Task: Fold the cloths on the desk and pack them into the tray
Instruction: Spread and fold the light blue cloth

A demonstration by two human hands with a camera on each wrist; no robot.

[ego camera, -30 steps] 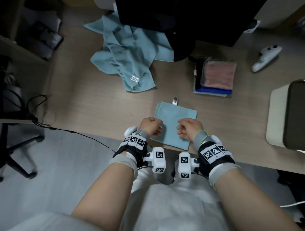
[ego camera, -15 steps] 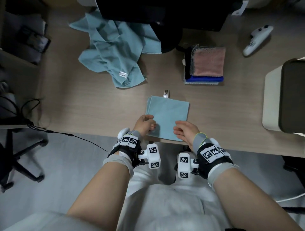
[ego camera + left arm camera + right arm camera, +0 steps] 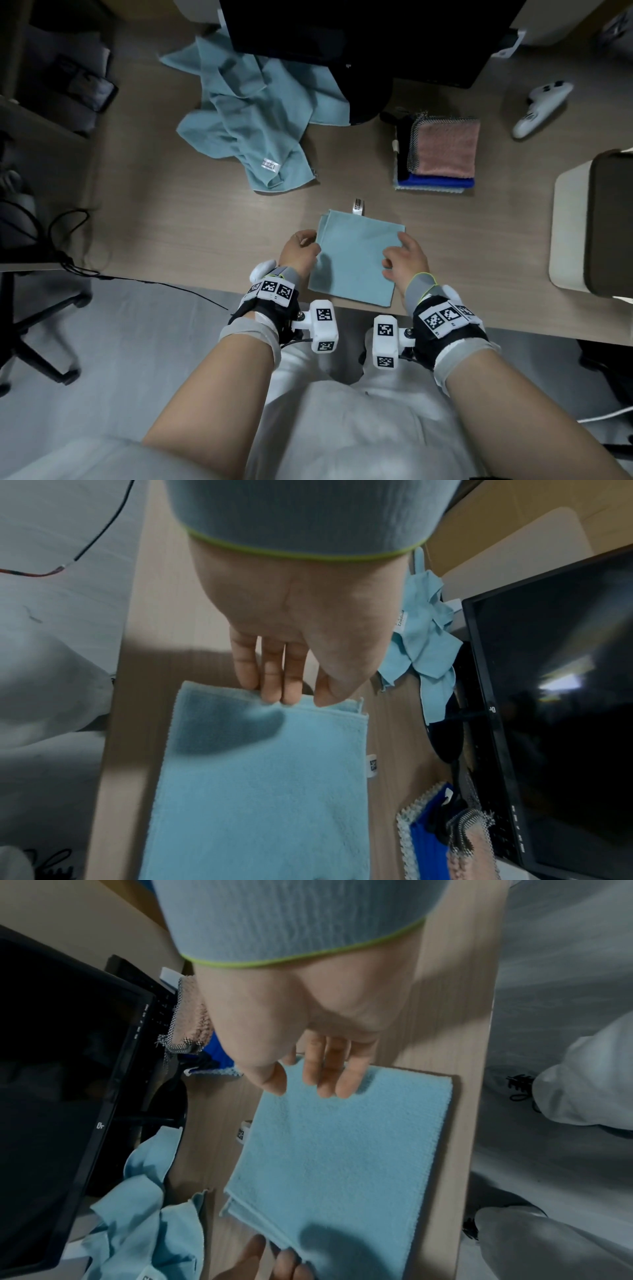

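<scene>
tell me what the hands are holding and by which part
nothing is clearly gripped: the folded light blue cloth lies flat on the desk. the left hand touches its left edge and the right hand rests on its right edge.

- Your folded cloth is plain light blue; the crumpled cloth matches it and carries 1 white label.
- Stacked: a pink cloth, a black-and-white mesh cloth, a royal blue cloth.
- The tabletop is pale wood grain.
- Your 2 cuffs are grey, edged lime green.
- The tray is cream, dark inside.
</scene>
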